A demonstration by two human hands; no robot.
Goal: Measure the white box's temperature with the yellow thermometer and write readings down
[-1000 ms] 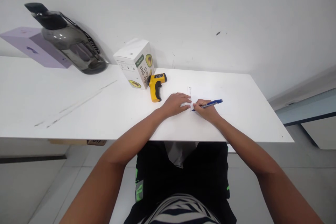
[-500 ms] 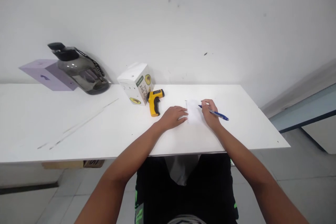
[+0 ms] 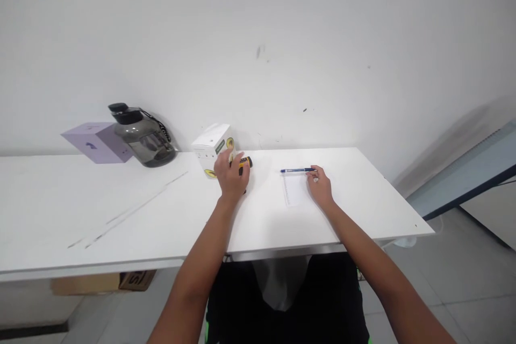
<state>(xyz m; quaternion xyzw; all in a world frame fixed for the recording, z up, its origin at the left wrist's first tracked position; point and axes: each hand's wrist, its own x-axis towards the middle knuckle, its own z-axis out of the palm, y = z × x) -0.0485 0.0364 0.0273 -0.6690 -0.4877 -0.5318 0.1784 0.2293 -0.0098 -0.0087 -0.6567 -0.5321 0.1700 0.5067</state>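
While your right grip [image 3: 320, 187] pinches the pen [image 3: 295, 170] near the paper [image 3: 297, 191], your left grip [image 3: 232, 176] spreads over the yellow thermometer [image 3: 247, 162] — hold unclear.

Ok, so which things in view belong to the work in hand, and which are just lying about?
Apparently in the work:
- blue pen, right hand at one end
- paper sheet, beside that hand
- yellow handheld device, partly hidden by the left hand

Apparently lying about:
- white avocado-print box
- dark bottle
- purple box
- brown cardboard, below the table
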